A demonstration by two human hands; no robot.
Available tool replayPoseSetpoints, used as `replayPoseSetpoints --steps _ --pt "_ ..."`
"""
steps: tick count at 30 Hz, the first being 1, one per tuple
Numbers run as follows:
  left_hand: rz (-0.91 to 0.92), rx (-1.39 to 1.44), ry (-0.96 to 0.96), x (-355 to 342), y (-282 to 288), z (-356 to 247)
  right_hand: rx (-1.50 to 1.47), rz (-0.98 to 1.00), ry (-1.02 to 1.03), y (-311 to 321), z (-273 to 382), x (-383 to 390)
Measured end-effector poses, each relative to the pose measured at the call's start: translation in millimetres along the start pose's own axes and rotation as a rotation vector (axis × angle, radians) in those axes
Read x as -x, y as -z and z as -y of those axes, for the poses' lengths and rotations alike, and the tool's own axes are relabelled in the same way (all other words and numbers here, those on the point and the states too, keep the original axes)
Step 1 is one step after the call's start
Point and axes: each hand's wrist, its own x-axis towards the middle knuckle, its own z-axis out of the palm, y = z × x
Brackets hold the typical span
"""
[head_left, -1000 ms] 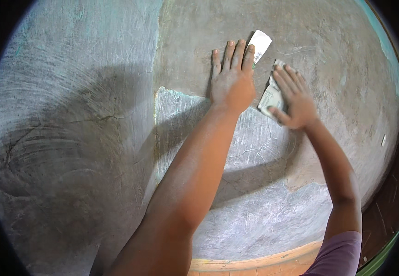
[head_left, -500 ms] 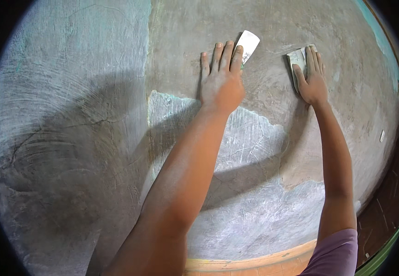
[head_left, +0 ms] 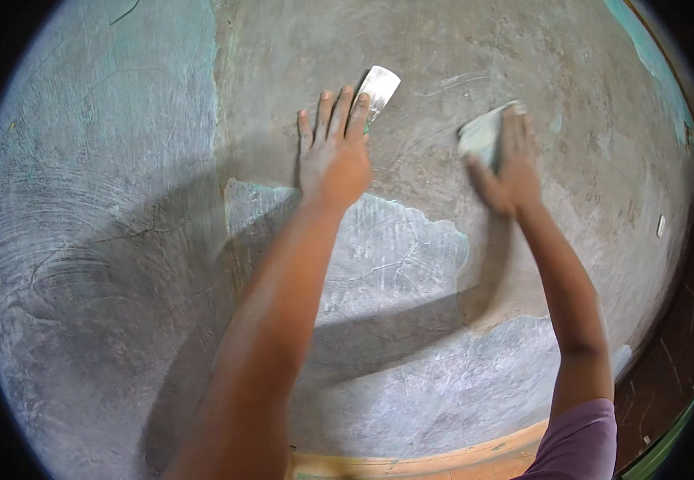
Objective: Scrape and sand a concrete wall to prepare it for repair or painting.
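My left hand (head_left: pixel 336 152) lies against the grey, patchy wall (head_left: pixel 163 104) with its fingers spread over a scraper, whose pale, smudged blade (head_left: pixel 380 88) and a bit of green handle show beside the index finger; the thumb is hidden. To the right, my right hand (head_left: pixel 505 164) presses a folded pale sheet (head_left: pixel 480 130), paper or an abrasive, onto the plaster, blurred by motion. Cracks and a ragged-edged lighter patch (head_left: pixel 395 248) lie below both hands, crossed by the shadow of my arms.
A small pale fitting (head_left: pixel 661 225) is on the wall at the right. An orange tiled band (head_left: pixel 443 460) runs along the bottom, and a dark brown surface (head_left: pixel 667 376) with a green strip (head_left: pixel 671 432) curves away at the lower right. Teal paint (head_left: pixel 651 48) edges the upper right.
My right hand and its sheet swept upward, then down and left since half a second ago. The view has shifted, so the wall and my left hand appear farther left.
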Motion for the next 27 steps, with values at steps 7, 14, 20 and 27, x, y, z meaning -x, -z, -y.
replayPoseSetpoints --steps 7,14,20,27 --pt "0.001 0.005 -0.152 -4 0 4 -0.046 0.056 0.082 7 -88 -17" --pt "0.023 -0.042 -0.257 -21 2 -11 -0.052 0.194 0.307 21 -59 19" --pt "-0.045 0.072 -0.407 -55 -13 -78 -0.102 -0.029 0.032 9 -123 -10" --pt "-0.043 0.037 -0.429 -68 -33 -98 -0.173 0.27 0.528 9 -92 26"
